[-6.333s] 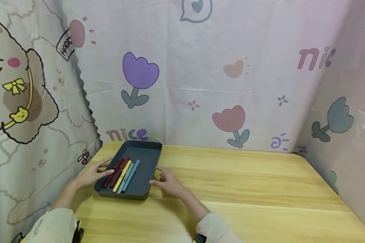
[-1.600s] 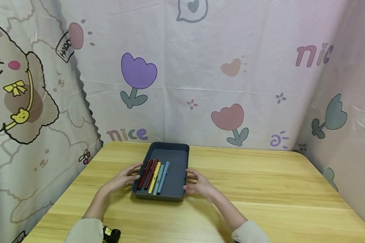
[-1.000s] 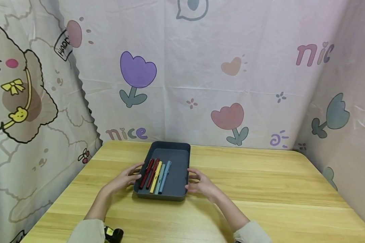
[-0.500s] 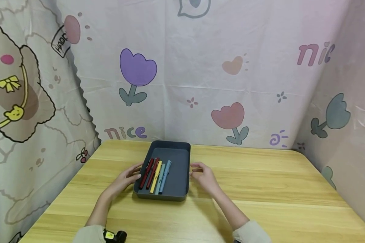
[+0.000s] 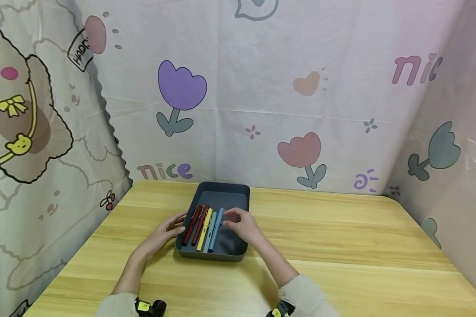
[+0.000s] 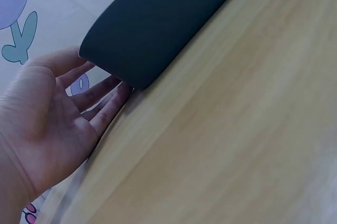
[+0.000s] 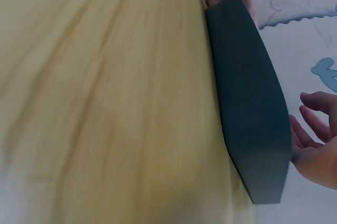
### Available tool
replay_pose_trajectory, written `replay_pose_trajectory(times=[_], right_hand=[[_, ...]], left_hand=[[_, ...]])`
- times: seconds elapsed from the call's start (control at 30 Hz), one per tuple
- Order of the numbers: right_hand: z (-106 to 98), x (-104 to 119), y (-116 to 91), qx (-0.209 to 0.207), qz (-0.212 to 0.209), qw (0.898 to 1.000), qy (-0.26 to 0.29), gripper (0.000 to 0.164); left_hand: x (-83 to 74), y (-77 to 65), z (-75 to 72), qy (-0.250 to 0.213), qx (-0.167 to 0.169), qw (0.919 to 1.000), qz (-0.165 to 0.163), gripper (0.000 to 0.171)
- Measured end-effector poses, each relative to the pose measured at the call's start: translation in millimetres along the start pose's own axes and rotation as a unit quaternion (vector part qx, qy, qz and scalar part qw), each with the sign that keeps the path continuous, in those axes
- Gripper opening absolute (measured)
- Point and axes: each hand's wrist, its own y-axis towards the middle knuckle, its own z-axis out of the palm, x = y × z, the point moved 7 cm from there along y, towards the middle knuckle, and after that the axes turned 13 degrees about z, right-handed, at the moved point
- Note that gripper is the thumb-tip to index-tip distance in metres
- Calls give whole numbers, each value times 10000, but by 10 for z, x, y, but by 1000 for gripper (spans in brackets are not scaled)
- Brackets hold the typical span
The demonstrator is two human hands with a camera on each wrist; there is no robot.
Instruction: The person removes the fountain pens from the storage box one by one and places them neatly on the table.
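On a yellow wood-grained table (image 5: 341, 237), a dark-grey, round-cornered rectangular tray (image 5: 224, 198) was touched along its left side by the left hand (image 5: 160, 235), fingers spread. Within its rim, the thumb and fingers of the right hand (image 5: 243, 226) were held apart beside a slender light-blue pen (image 5: 216, 229), rightmost in the tray's row; contact could not be told. A light pinch, clear of the neighbouring slender teal pen (image 5: 209, 233), was judged best, with the tray kept steady.

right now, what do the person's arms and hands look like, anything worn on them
Pale beige sleeves, with black-and-yellow wrist cameras at their ends. The left hand and right hand are ungloved, with no rings visible.
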Motion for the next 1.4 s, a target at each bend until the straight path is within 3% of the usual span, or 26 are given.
replay_pose_trajectory(times=[0.23,0.47,0.73,1.4], right_hand=[[173,-73,85,301,275,9989,245,26],[257,-130,115,334,521,9975,352,26],[281,-178,157,-9,677,9977,2,20],[332,-225,190,-239,807,9941,-691,19]], left_hand=[[-15,3,0,88,34,9999,44,58],[-22,-17,11,56,22,9999,88,57],[-6,-20,8,72,20,9999,118,56],[-36,-17,15,95,-2,9999,104,56]])
